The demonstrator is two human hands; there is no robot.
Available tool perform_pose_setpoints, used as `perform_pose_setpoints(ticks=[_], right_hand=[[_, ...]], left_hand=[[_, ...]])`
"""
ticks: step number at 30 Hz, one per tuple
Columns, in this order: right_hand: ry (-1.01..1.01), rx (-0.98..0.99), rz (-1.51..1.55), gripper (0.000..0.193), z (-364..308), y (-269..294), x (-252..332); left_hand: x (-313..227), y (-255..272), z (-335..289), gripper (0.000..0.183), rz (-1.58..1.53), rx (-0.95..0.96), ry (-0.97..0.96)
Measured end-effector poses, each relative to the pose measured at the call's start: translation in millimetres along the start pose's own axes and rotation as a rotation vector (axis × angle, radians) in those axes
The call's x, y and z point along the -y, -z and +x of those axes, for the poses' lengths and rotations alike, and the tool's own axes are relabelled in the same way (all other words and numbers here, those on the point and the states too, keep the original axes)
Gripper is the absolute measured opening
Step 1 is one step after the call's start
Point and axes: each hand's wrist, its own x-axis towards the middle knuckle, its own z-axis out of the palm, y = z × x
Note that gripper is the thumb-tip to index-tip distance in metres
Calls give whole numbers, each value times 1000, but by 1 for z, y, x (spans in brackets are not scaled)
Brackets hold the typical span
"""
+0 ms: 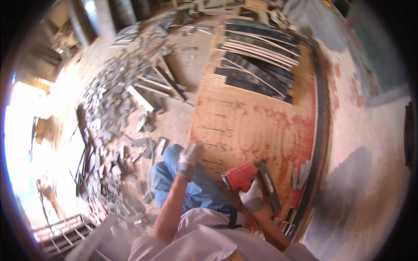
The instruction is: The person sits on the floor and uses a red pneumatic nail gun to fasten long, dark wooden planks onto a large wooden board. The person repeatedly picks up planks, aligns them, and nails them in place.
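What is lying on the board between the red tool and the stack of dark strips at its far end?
In the head view, nothing: between the red nail gun and the dark strips only bare reddish plywood board shows.

right hand (251, 198): gloved, grips red nail gun (239, 176) over plywood panel (252, 126)
left hand (189, 160): gloved, rests on knee
dark strips (257, 69): laid across panel's far end
rubble (113, 108): left floor

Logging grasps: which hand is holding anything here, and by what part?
The right hand grips the red nail gun at its rear handle end. The left hand holds nothing, resting near the raised knee.
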Motion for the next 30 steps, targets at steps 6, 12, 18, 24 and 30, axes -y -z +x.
perform_pose_setpoints(ticks=[6,12,18,24,30], right_hand=[[-100,-6,-44,106,-10,7,20],[149,-319,6,101,3,-34,-8],[98,-163,-95,100,2,-19,9],[-37,-205,-615,89,6,-66,17],[-134,-39,-692,67,4,-58,48]], left_hand=[[45,8,-17,40,631,-123,-205],[31,70,2,28,529,-210,-401],[-24,154,2,20,892,-393,-498],[8,272,-18,20,1393,-229,-371],[-22,279,15,21,1311,-256,-43]])
